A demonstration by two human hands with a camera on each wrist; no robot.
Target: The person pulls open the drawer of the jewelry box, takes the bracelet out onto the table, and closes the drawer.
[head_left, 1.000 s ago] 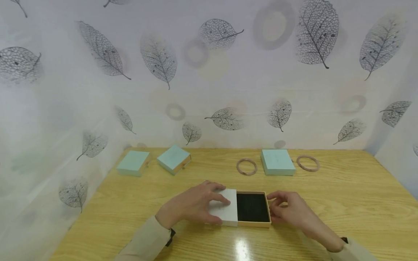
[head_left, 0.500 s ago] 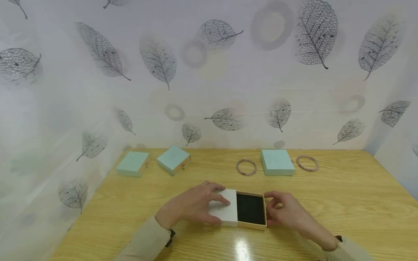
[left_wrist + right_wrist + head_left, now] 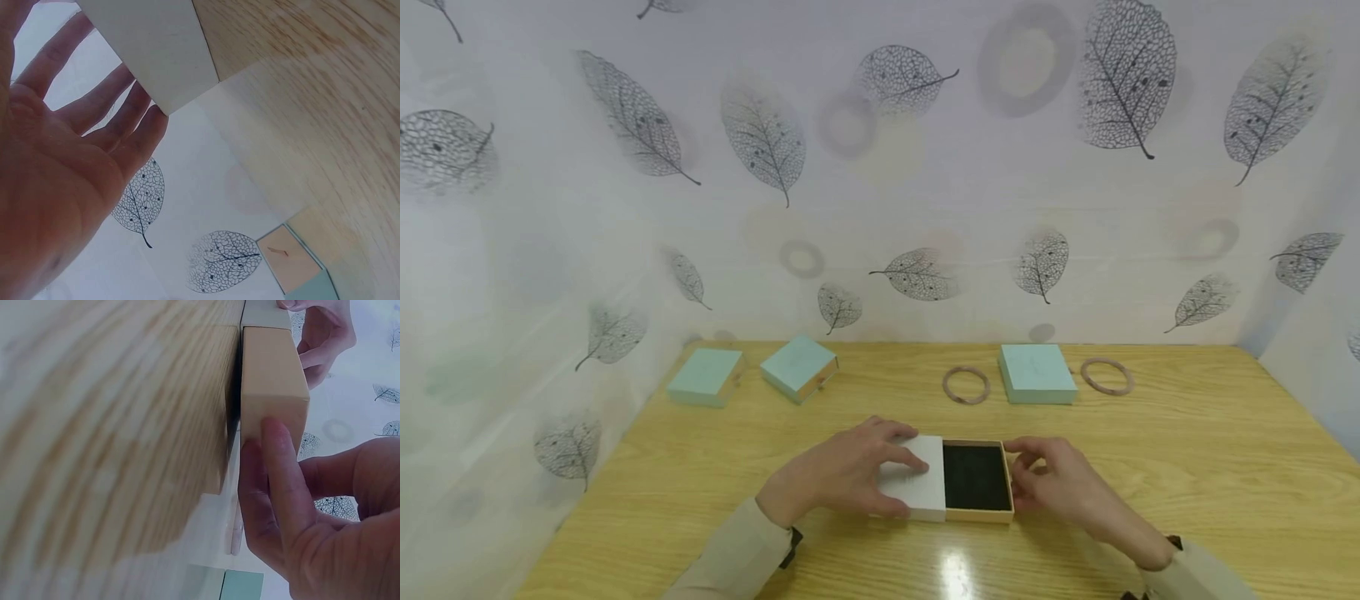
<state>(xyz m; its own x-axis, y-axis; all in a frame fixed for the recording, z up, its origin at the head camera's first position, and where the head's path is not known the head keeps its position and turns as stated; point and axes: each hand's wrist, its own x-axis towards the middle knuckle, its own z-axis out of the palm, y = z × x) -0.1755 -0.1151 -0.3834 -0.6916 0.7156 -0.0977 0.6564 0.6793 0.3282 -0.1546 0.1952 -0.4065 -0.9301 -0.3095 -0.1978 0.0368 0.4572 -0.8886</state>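
A white jewellery box sleeve (image 3: 929, 492) lies on the table with its drawer (image 3: 977, 477) pulled partly out to the right. The drawer has tan walls and a black pad inside. Across the sleeve lies my left hand (image 3: 850, 467), gripping it with thumb at the near side and fingers over the top and far side. My right hand (image 3: 1060, 483) is at the drawer's outer end with bent fingers. In the right wrist view its fingertips (image 3: 275, 428) meet the tan end face (image 3: 275, 412); whatever is between them is hidden.
Behind the hands are two pinkish-brown bangles, a left bangle (image 3: 966, 385) and a right bangle (image 3: 1107, 377). Between them sits a mint-green box (image 3: 1037, 373). Farther left are another mint box (image 3: 799, 367) and a third mint box (image 3: 706, 377). A leaf-print curtain (image 3: 880, 208) hangs behind the table.
The drawer has slid slightly left into the sleeve, skewing a little midway and straightening again. My right hand has moved left with it; my left hand has stayed on the sleeve.
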